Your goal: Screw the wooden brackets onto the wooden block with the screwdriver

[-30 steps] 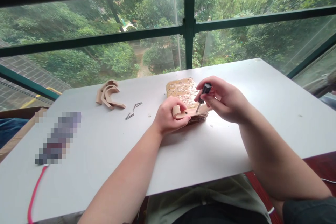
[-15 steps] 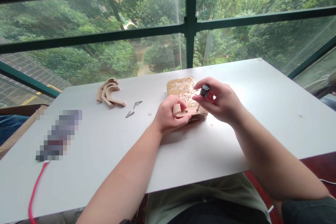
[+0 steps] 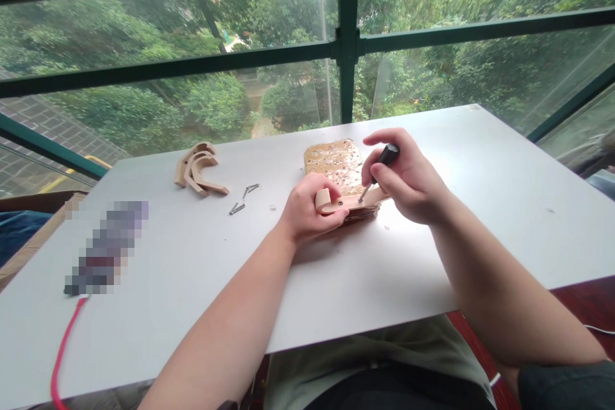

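Squarely around the middle of the frame, a wooden hook (image 3: 350,203) lies across the near edge of a patterned block (image 3: 333,157), its long axis running left to right and rising slightly rightward. The left hand (image 3: 311,206) has its grip closed about the curled end, thumb in front, fingers behind. A screw (image 3: 360,200) sits just right of that thumb, nearer it than the other hand. From upper right, the right hand (image 3: 408,176) pinches a screwdriver (image 3: 389,154), index finger lifted off; the shaft leans down-left, meeting the screw at a slant rather than upright.
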Available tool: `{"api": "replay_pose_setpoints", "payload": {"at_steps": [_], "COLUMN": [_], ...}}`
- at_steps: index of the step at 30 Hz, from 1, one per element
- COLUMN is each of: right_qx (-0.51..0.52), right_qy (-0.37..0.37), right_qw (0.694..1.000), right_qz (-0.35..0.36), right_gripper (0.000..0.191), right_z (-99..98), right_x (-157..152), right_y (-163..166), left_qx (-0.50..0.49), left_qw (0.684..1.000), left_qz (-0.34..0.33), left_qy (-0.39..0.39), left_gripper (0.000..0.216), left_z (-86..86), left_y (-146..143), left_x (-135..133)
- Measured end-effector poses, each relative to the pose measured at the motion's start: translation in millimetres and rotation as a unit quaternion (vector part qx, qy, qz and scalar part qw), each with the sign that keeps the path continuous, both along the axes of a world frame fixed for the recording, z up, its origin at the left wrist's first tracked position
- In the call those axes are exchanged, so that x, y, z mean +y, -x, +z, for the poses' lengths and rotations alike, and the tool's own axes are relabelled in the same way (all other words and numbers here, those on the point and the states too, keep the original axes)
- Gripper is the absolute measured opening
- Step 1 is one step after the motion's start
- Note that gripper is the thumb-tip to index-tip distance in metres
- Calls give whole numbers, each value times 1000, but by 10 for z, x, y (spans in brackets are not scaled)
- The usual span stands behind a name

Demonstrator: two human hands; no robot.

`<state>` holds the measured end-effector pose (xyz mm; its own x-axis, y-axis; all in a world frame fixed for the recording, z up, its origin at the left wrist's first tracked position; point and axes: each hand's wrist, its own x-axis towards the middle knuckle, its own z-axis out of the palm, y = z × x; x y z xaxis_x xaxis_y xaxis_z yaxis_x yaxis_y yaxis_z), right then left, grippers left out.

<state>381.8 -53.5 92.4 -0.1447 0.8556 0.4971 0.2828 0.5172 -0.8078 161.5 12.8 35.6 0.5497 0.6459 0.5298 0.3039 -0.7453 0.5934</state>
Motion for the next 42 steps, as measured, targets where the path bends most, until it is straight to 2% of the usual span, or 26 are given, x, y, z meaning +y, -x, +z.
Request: {"api": "replay_pose_setpoints", "payload": {"at_steps": [5,9,11,14,19,25,28,34,39,42], "right_qx": [-16,-13,4,-4,-50,-76,-69,-18,-2,-2], "right_qy": [2,13,-5,-34,-88,-98,-74,-49,-22,-9], "right_qw": [1000,1000,1000,999,990,986,988,998,1000,1000], "right_qz": [-12,4,16,-7,-103,-110,-117,-44,-1,18], "right_gripper": [40,16,11,16,30,21,27,36,17,18], "right_z": [59,55,23,-25,-44,-63,-94,-144,-98,-49], "right_x": [-45,-24,6,47,70,49,55,82,44,5], "right_y": [-3,-1,-6,-16,-3,37,29,19,6,2], "left_qx": [-6,-6,-5,-5,-10,-7,-9,-7,-6,-6], "left_qw": [1000,1000,1000,1000,1000,1000,1000,1000,1000,1000], "left_qz": [-2,-3,-3,-2,0,0,-5,-7,-4,-4], "left_qy": [-2,-3,-3,-6,-6,-1,-1,-4,-8,-12], "left_gripper": [23,22,23,23,24,24,23,23,23,23], "left_z": [-6,-9,-9,-13,-20,-9,-3,2,0,3], "left_y": [-1,1,2,0,-3,-4,-4,-9,-12,-11], "left_x": [1,1,0,-1,-4,-5,-5,-15,-20,-14]}}
